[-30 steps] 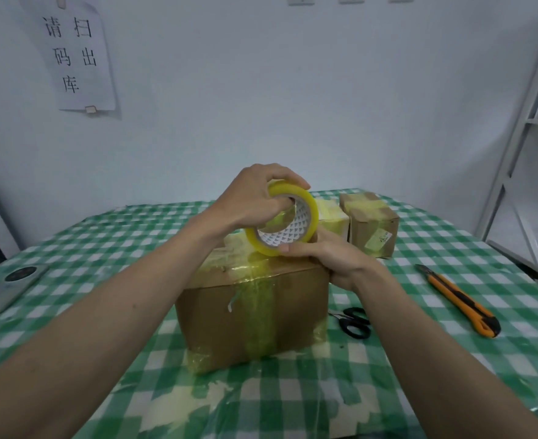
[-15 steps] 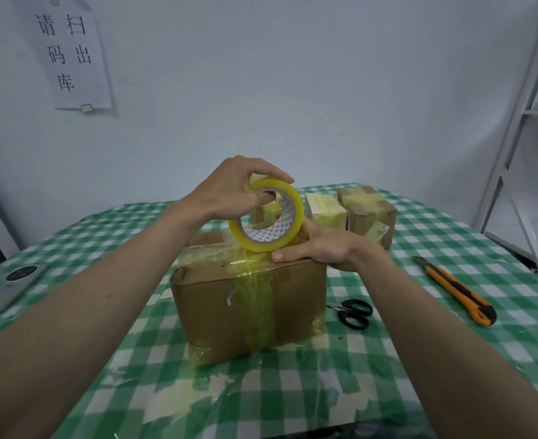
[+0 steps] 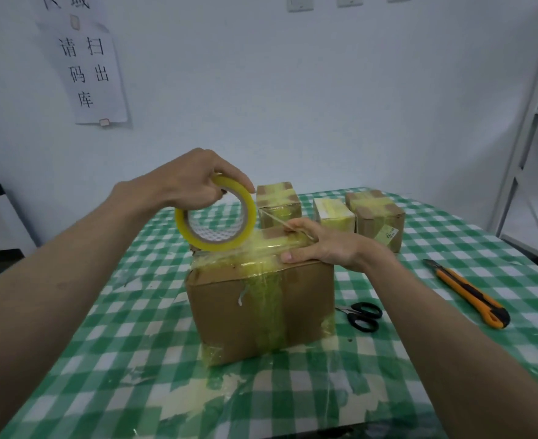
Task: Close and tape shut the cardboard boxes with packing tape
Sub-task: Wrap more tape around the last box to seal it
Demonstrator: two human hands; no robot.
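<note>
A brown cardboard box (image 3: 258,308) stands in the middle of the table, its flaps down and yellow tape running over its top and down its front. My left hand (image 3: 195,182) grips a roll of yellow packing tape (image 3: 216,215) just above the box's left top edge. A stretch of tape runs from the roll across the box top. My right hand (image 3: 321,245) lies flat on the right part of the top, pressing the tape end down, thumb along the front edge.
Three small taped boxes stand behind: one (image 3: 278,204), a yellow-wrapped one (image 3: 334,213) and one at the right (image 3: 378,220). Black scissors (image 3: 361,315) and an orange utility knife (image 3: 470,293) lie right of the box. A white shelf frame (image 3: 534,122) stands at far right.
My left hand has pulled the roll leftward and up, drawing tape out across the box top. My right hand has stayed on the top's right side, now flatter.
</note>
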